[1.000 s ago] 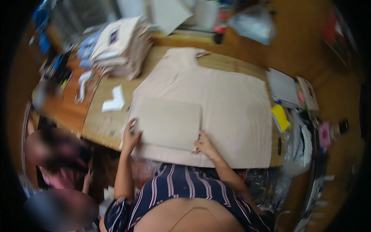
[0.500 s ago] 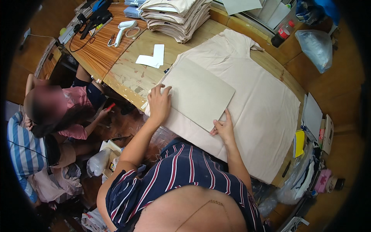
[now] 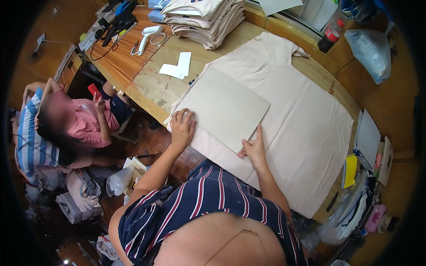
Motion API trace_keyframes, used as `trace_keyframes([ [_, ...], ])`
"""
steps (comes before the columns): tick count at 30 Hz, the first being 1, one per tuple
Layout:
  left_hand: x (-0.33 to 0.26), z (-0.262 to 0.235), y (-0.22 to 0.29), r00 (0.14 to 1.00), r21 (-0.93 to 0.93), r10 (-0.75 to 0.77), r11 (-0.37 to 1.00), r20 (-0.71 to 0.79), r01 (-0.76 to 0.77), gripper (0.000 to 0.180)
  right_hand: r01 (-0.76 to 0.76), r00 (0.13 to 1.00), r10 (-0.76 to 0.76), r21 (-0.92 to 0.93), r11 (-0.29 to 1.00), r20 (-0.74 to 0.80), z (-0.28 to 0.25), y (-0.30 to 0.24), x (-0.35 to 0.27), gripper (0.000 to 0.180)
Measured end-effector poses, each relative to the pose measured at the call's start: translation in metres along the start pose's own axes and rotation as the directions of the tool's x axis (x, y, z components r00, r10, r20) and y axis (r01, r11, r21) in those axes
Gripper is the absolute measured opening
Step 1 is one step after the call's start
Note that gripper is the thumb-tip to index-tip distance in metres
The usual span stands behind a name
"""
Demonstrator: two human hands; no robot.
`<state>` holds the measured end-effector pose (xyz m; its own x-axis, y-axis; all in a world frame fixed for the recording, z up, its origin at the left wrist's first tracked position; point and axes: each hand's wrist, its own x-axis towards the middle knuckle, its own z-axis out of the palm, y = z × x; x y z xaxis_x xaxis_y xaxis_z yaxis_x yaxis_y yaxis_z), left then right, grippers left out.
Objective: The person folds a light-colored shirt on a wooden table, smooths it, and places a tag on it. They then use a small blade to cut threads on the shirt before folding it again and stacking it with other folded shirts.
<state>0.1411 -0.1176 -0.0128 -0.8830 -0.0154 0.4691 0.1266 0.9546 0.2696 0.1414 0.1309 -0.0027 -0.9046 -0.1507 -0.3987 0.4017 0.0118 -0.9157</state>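
A pale cream T-shirt point(image 3: 306, 133) lies spread over the table, its sleeve end at the far side. On its left part rests a flat rectangular grey-beige board point(image 3: 228, 108). My left hand point(image 3: 182, 128) is at the board's left corner, fingers curled down on the shirt's edge; the fingertips are partly hidden. At the board's near right corner, my right hand point(image 3: 254, 146) is closed, thumb on top and index finger stretched along the board's side edge.
Folded cream shirts point(image 3: 204, 24) form a tall stack at the back. White cards point(image 3: 176, 66), a white handheld scanner-like device point(image 3: 148, 37) and a dark drink bottle point(image 3: 330, 36) stand around. On the left sits a person in pink point(image 3: 86, 119) with a red phone point(image 3: 94, 91).
My left hand's fingers have curled more and shifted slightly nearer to me. My right hand stays at the board's corner. The seated person has raised the red phone.
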Motion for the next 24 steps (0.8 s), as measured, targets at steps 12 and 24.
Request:
trace_keyframes([
  [12, -0.005, 0.005, 0.001, 0.992, 0.014, 0.006, 1.0, 0.128, -0.007, 0.027, 0.008, 0.997, -0.003, -0.076, 0.997, 0.078, -0.033, -0.001, -0.005, 0.086],
  [24, 0.17, 0.09, 0.033, 0.991, -0.03, 0.115, 0.993, 0.072, -0.113, 0.019, -0.374, 0.239, -0.604, -0.646, 0.665, -0.76, -0.409, -0.052, 0.069, 0.035],
])
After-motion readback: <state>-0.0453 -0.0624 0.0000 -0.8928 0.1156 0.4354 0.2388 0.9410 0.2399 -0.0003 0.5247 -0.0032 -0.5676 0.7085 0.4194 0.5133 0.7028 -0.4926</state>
